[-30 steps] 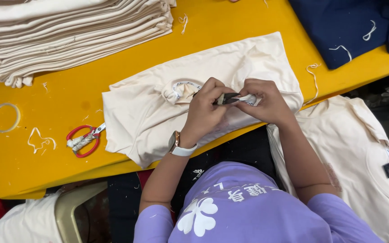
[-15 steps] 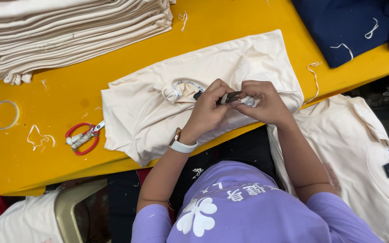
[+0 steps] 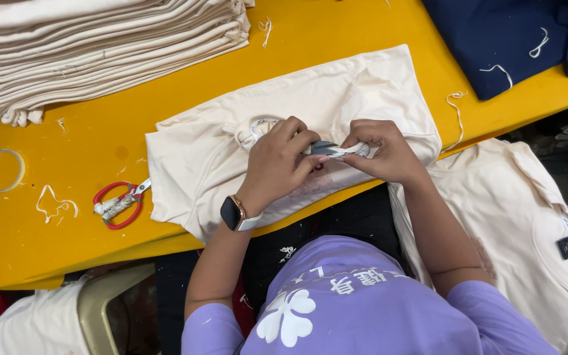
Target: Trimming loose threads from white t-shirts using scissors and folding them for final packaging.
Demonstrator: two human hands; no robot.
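On the yellow worktop (image 3: 100, 151), head view: one cream garment (image 3: 310, 112) laid flat at the near edge. Left hand (image 3: 281, 161) and right hand (image 3: 382, 151) both pinch a small dark tool with white tape (image 3: 336, 149) over its neckline. Stack of folded cream garments (image 3: 100, 46) far left; red scissors (image 3: 119, 205) untouched. Work appears mid-course; garment not yet folded.

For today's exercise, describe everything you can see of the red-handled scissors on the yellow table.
The scissors are small, with red loop handles and short pale metal blades. Whitish strips, seemingly cloth or thread, are wound around the middle. They lie flat and closed on the yellow table, blades pointing up-right toward the cream garment, whose edge the tips nearly reach. No hand touches them; loose thread scraps lie beside them.
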